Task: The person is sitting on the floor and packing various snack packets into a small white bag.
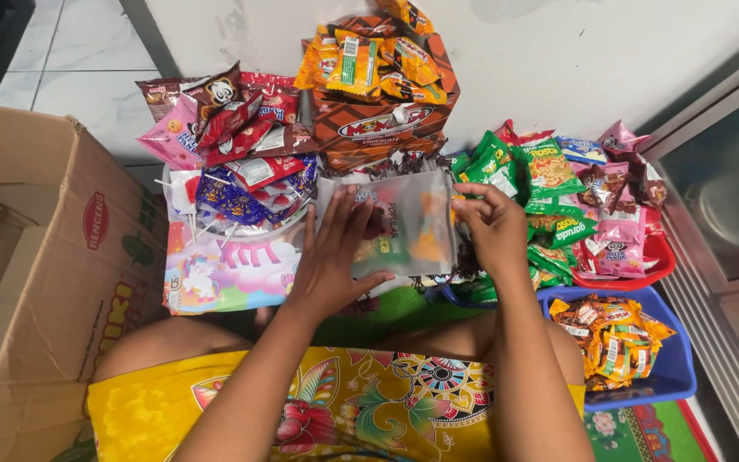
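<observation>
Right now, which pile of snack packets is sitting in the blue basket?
The orange packets at the bottom right. They lie in the blue basket, while the green packets and pink packets are heaped higher up, by the red basket.

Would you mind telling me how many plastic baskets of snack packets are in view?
2. A red basket sits right of the right hand, piled with green and pink packets; a blue basket lies nearer the person, holding orange packets. Others may be hidden beneath piles.
</observation>
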